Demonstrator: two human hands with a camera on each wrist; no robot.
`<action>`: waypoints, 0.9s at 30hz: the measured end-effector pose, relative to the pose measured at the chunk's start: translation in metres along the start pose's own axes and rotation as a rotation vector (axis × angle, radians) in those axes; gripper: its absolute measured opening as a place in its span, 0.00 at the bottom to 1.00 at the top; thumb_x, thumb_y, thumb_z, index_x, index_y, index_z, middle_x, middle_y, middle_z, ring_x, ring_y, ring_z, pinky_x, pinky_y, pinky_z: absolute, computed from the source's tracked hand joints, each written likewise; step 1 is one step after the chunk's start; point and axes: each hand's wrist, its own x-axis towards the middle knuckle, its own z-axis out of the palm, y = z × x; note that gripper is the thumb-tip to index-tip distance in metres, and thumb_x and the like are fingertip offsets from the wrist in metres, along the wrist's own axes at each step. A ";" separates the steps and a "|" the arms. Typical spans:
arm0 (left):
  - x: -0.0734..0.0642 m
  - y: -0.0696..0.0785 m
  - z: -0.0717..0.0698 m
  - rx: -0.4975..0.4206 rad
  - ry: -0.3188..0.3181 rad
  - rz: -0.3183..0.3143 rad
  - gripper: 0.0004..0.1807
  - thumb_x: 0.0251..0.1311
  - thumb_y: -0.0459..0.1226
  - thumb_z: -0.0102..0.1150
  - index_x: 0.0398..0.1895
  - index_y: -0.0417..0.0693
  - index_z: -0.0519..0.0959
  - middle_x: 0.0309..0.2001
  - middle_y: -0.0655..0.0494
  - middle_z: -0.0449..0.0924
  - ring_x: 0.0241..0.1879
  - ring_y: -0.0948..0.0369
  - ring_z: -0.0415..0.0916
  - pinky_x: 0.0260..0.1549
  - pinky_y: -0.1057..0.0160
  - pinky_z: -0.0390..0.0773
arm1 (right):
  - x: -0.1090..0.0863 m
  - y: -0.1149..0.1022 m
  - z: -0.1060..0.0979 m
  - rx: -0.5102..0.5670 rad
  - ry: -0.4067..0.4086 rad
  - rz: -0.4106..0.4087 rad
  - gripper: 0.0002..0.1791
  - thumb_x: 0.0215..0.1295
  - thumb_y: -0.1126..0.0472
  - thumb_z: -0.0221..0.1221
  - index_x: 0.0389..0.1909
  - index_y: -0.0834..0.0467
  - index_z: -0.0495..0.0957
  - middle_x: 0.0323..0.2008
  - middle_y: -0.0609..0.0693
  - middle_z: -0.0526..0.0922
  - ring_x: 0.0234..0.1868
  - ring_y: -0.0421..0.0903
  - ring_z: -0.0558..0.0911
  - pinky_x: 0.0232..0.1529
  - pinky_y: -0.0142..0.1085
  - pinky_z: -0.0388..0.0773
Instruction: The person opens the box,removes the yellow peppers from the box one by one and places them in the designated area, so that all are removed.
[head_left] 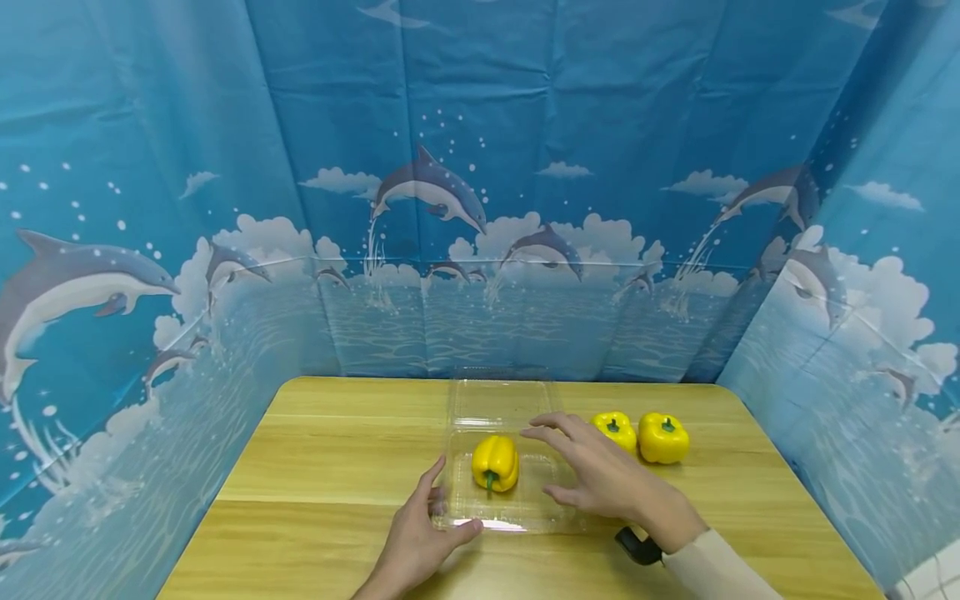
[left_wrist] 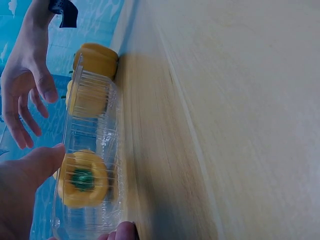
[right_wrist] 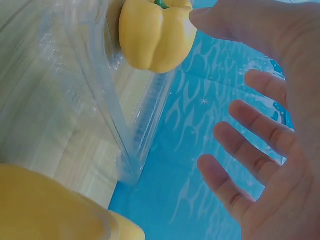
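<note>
A clear plastic clamshell container [head_left: 536, 504] lies with its lid [head_left: 502, 402] folded back towards the rear of the table. Inside its base is a yellow bell pepper [head_left: 495, 458], green stem facing the front. My left hand [head_left: 416, 533] holds the container's front left corner; its thumb lies on the rim [left_wrist: 64, 145], while the other fingers are at the left side. Over the right part of the container hovers my right hand [head_left: 600, 475], fingers spread and palm bare, just right of the pepper [right_wrist: 157, 37]. It holds nothing.
Two more yellow bell peppers, one [head_left: 614, 427] partly behind my right hand and another [head_left: 663, 439] beside it, stand right of the container. The wooden table [head_left: 322, 467] ends at a blue dolphin-print curtain [head_left: 480, 317]. A black strap device [head_left: 638, 546] hangs under my right wrist.
</note>
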 end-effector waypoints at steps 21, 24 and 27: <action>-0.001 -0.002 -0.001 0.000 -0.003 0.011 0.65 0.60 0.52 0.91 0.96 0.60 0.60 0.75 0.33 0.82 0.66 0.43 0.85 0.54 0.40 0.92 | 0.017 -0.006 0.008 0.013 -0.032 -0.033 0.48 0.69 0.48 0.85 0.87 0.45 0.73 0.83 0.54 0.77 0.80 0.58 0.81 0.74 0.65 0.85; -0.001 -0.002 -0.001 0.000 -0.003 0.013 0.65 0.60 0.52 0.91 0.96 0.60 0.60 0.75 0.33 0.82 0.66 0.43 0.85 0.54 0.40 0.92 | 0.019 -0.006 0.009 0.013 -0.031 -0.039 0.48 0.68 0.48 0.85 0.86 0.46 0.74 0.83 0.54 0.77 0.80 0.58 0.81 0.74 0.64 0.85; -0.001 -0.002 -0.001 0.001 -0.002 0.012 0.65 0.60 0.52 0.91 0.96 0.60 0.60 0.75 0.33 0.82 0.66 0.43 0.85 0.55 0.40 0.93 | 0.021 -0.007 0.010 0.017 -0.036 -0.042 0.49 0.68 0.49 0.85 0.86 0.44 0.74 0.83 0.53 0.77 0.80 0.58 0.80 0.75 0.65 0.85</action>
